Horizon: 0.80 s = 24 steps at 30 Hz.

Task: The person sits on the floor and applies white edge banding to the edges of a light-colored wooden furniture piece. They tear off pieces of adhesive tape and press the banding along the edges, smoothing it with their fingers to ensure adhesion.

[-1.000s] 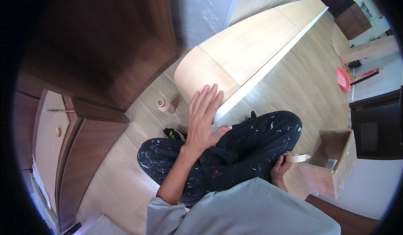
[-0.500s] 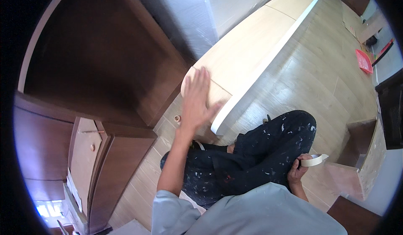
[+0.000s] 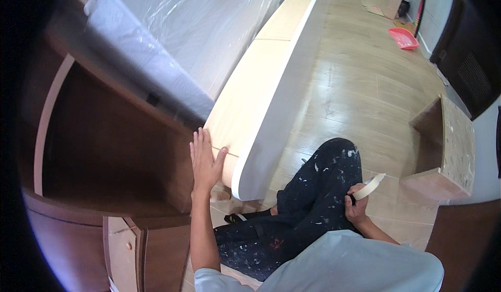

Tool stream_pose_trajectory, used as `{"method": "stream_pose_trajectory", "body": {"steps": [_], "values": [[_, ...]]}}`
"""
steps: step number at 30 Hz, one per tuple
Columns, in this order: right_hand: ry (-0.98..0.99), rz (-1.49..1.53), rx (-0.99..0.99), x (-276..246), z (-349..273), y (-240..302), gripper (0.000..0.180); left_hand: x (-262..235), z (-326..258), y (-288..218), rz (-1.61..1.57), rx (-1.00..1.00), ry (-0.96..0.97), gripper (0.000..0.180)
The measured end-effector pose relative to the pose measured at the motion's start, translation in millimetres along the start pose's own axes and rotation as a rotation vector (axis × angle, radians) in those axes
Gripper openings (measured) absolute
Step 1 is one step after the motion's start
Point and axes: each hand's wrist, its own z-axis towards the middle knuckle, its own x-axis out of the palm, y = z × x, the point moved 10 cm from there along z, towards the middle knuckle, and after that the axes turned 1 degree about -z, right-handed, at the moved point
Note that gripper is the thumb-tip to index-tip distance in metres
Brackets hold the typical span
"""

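Observation:
A long piece of furniture (image 3: 249, 91) with a pale wood-grain top and a white side stretches away from me. My left hand (image 3: 206, 164) lies at the near left corner of that top, fingers straight and thumb spread out over the wood. A thin seam crosses the surface beside the thumb. By my knee, my right hand (image 3: 356, 208) grips a roll of cream masking tape (image 3: 369, 187), which has a loose end sticking out at its upper right. Some of those fingers are hidden behind the roll.
An open dark brown cabinet (image 3: 117, 151) stands at left. Clear plastic sheeting (image 3: 193, 26) covers something large behind the long piece. To the right is an open wooden box (image 3: 441, 146); farther off, a red dustpan (image 3: 403, 39) lies on the plank floor (image 3: 360, 99).
The view has shifted, so the long piece appears lower and farther left. My left hand has slid to its left edge and no longer blurs. The right hand keeps the tape roll.

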Motion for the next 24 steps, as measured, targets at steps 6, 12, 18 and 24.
{"method": "stream_pose_trajectory", "body": {"steps": [6, 12, 18, 24], "values": [[-0.113, 0.049, 0.138, -23, 1, -21, 0.017, 2, 19, 1, 0.006, -0.130, 0.007, 0.085], [-0.085, -0.272, 0.279, -48, 8, -147, 0.020, 3, 41, -6, 0.057, -0.197, -0.030, 0.084], [0.313, -0.590, 0.362, -67, -65, -266, 0.036, 5, 53, 4, 0.071, -0.307, -0.009, 0.083], [0.319, -0.592, 0.274, -75, -94, -271, 0.050, 2, 87, 12, 0.158, -0.304, 0.098, 0.082]]}}
